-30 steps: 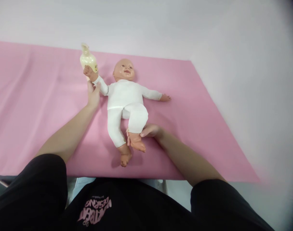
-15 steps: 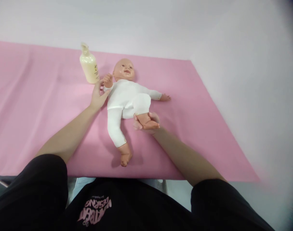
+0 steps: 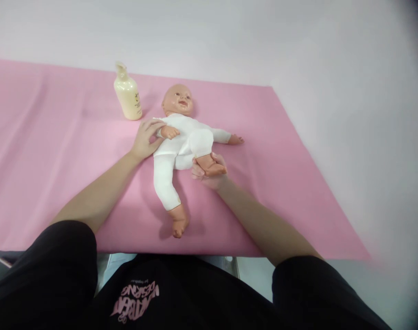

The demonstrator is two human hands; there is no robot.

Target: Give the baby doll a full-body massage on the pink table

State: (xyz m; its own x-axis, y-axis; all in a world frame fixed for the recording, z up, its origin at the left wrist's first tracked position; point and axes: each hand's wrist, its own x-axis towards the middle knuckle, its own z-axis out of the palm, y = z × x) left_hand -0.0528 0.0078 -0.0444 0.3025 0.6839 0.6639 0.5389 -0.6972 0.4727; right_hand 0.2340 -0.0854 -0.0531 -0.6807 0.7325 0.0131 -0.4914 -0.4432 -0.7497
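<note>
A baby doll [image 3: 176,137] in a white suit lies on its back on the pink cloth [image 3: 298,206], its head toward the far edge. My left hand [image 3: 147,137] is closed round the doll's arm on the left, just above its small hand, which rests over the chest. Lower down, my right hand [image 3: 211,173] grips the doll's ankle on the right from beneath, with that leg bent and raised. The doll's other leg lies stretched toward me, and its other arm points out to the right.
A cream pump bottle [image 3: 128,96] stands upright on the cloth, beyond my left hand and left of the doll's head. The cloth has folds on the left. Its near edge runs just in front of my body, and a white surface [image 3: 332,91] lies beyond it.
My left hand has brought the doll's arm inward, from beside the shoulder to across the chest. My right hand has pushed the bent leg slightly up toward the body. The bottle stayed put.
</note>
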